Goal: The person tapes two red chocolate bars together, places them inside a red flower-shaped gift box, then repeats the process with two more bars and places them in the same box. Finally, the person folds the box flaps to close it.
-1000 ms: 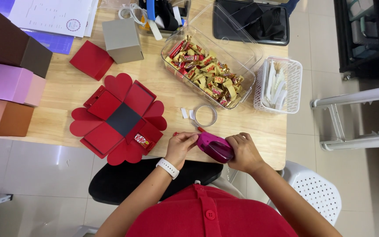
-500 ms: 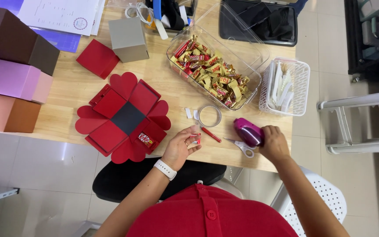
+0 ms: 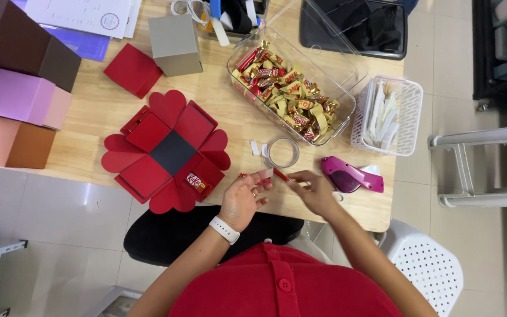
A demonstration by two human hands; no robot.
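Fingers [image 3: 263,186] w/ red stick [image 3: 281,174], diagonal

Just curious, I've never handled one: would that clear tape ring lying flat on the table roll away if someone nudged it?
Probably not: the tape ring lies flat on the table, so it would likely slide. It looks thin and hollow, so probably light. Stood on edge, it could roll.

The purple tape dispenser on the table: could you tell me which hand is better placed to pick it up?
Probably the right hand: the purple tape dispenser lies just beside it, while the left hand is farther off, fingers on a small red candy.
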